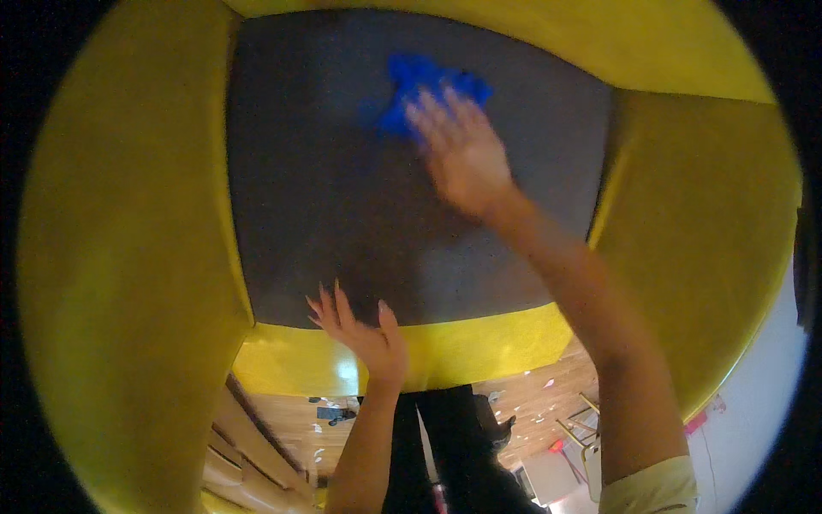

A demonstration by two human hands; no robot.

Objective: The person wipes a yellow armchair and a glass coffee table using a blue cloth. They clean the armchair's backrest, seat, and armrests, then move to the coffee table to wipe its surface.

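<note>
My right hand (pixel 465 151) lies palm down on a crumpled blue cloth (pixel 420 80), pressing it against the dark grey seat deck (pixel 321 160) of a yellow upholstered seat. Its fingers cover the cloth's near part and are slightly blurred. Close to the front, my left hand (pixel 366 337) is over the yellow front rail (pixel 475 347), its fingers spread and nothing in them. Its fingertips reach over the dark deck; whether they touch it I cannot tell.
Padded yellow side panels stand at left (pixel 128 225) and right (pixel 693 212), with a yellow back (pixel 642 45) beyond. Below lies a wood-look floor (pixel 533 405) with scattered scraps. A metal-framed chair (pixel 587 443) is at lower right. A narrow white pointed object (pixel 425 443) shows against black clothing.
</note>
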